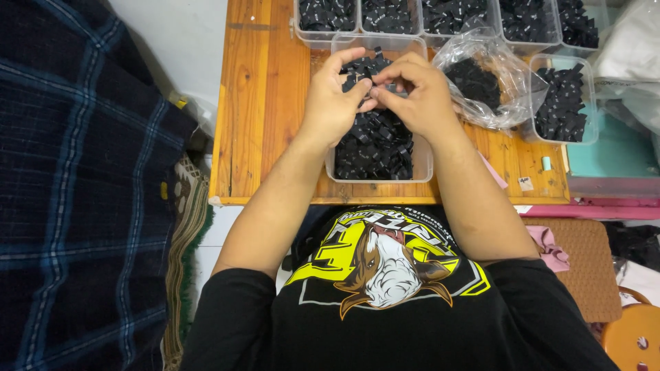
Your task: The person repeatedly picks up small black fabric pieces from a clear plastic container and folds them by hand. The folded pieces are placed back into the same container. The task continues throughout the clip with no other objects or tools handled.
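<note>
Left hand [332, 103] and right hand [419, 96] pinch small black label [368, 87] together over clear tub [419, 168] of labels, wooden table [258, 103].

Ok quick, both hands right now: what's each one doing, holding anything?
Left hand: fingers pinched on a small black label above the clear tub.
Right hand: pinched on the same label, fingertips meeting the left's.

Low wooden table [261, 103], pale tiled floor [185, 41], dark plaid cloth [75, 192], woven mat [588, 268]
</note>
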